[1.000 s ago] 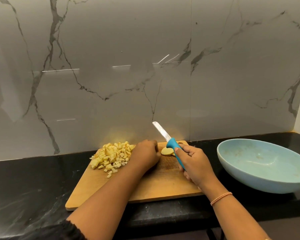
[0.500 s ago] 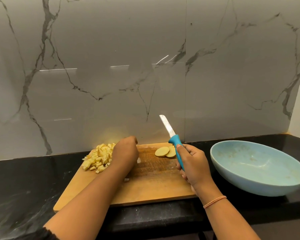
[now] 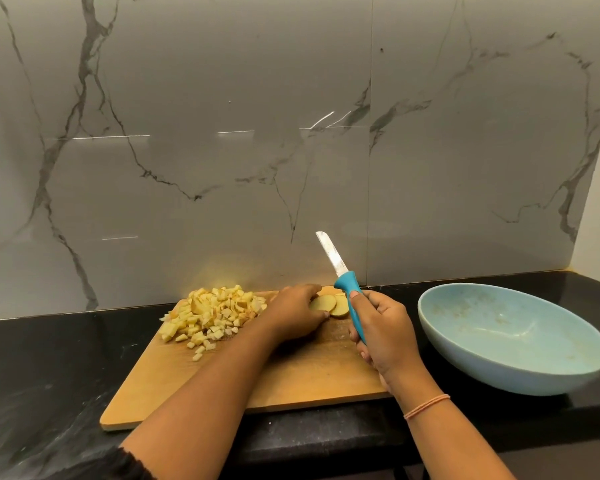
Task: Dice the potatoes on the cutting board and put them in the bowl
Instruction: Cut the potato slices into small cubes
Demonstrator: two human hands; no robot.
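A wooden cutting board (image 3: 291, 379) lies on the black counter. A pile of diced potato (image 3: 212, 311) sits on its far left part. Two round potato slices (image 3: 328, 304) lie overlapping at the board's far edge. My left hand (image 3: 297, 315) reaches over the board and its fingers touch the nearer slice. My right hand (image 3: 383, 332) grips the blue handle of a knife (image 3: 342, 277), blade raised and pointing up toward the wall. A light blue bowl (image 3: 510, 337) stands right of the board; no potato shows inside it.
The black counter (image 3: 49, 368) runs left of the board, with its front edge just below the board. A grey marble wall (image 3: 291, 133) rises directly behind the board and bowl.
My left hand moved from the diced pile on the left across to the potato slices. The knife in my right hand stayed raised.
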